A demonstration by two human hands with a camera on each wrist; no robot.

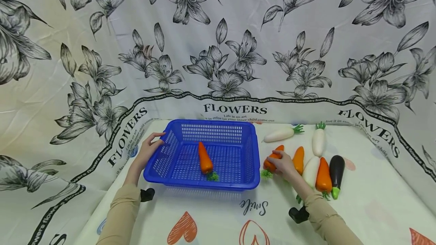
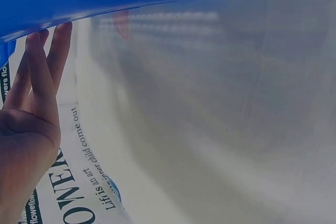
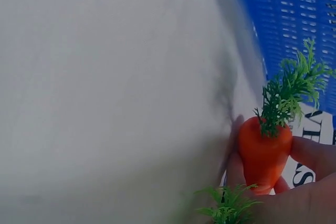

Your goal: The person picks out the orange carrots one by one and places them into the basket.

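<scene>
A blue plastic basket (image 1: pixel 201 184) stands on the table with one orange carrot (image 1: pixel 204 158) lying in it, green top toward the front. At the basket's left side, my left hand (image 1: pixel 148 150) touches the rim; in the left wrist view its fingers (image 2: pixel 59 51) are fairly straight against the blue wall. Just right of the basket, my right hand (image 1: pixel 284 165) pinches a second carrot (image 3: pixel 264 153) between thumb and fingers. That carrot's leafy top points toward the basket in the right wrist view. Part of it is hidden by the hand.
Right of the right hand lie an orange carrot (image 1: pixel 298 158), another carrot (image 1: pixel 323 177), a white radish (image 1: pixel 310 172) and a dark eggplant (image 1: pixel 337 173). Farther back are a white radish (image 1: pixel 278 135) and an upright-lying radish (image 1: pixel 318 143). A flower-print curtain (image 1: pixel 235 75) hangs behind.
</scene>
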